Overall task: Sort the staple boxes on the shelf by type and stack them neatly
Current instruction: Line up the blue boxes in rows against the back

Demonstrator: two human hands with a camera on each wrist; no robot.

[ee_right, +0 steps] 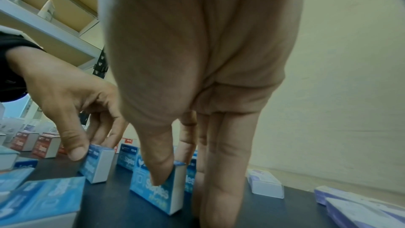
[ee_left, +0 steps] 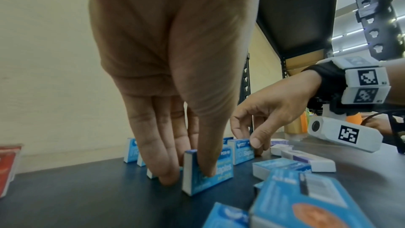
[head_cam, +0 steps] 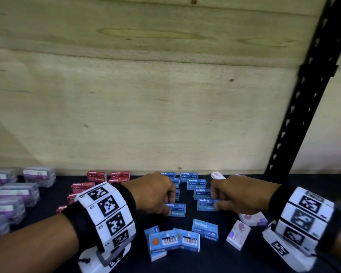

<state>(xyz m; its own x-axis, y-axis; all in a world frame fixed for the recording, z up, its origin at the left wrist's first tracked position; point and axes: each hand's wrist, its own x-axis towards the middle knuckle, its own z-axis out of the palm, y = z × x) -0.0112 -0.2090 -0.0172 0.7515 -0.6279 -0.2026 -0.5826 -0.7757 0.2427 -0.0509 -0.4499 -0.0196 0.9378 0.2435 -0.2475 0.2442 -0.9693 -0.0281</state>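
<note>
Two rows of blue staple boxes point(head_cam: 196, 183) stand on edge on the dark shelf point(head_cam: 47, 213). My left hand point(head_cam: 168, 205) pinches the front blue box of the left row point(head_cam: 176, 210) between thumb and fingers; the left wrist view shows this box point(ee_left: 208, 172) upright on the shelf. My right hand point(head_cam: 215, 201) pinches the front blue box of the right row point(head_cam: 206, 205), with the thumb on its near face point(ee_right: 157, 190). More blue boxes point(head_cam: 173, 241) lie loose in front. Red staple boxes point(head_cam: 98, 179) stand at the left.
Clear purple-labelled boxes point(head_cam: 18, 192) sit at the far left. White boxes with purple print point(head_cam: 238, 234) lie to the right, near my right wrist. A wooden back panel point(head_cam: 146, 95) closes the shelf, and a black perforated upright point(head_cam: 303, 115) rises at the right.
</note>
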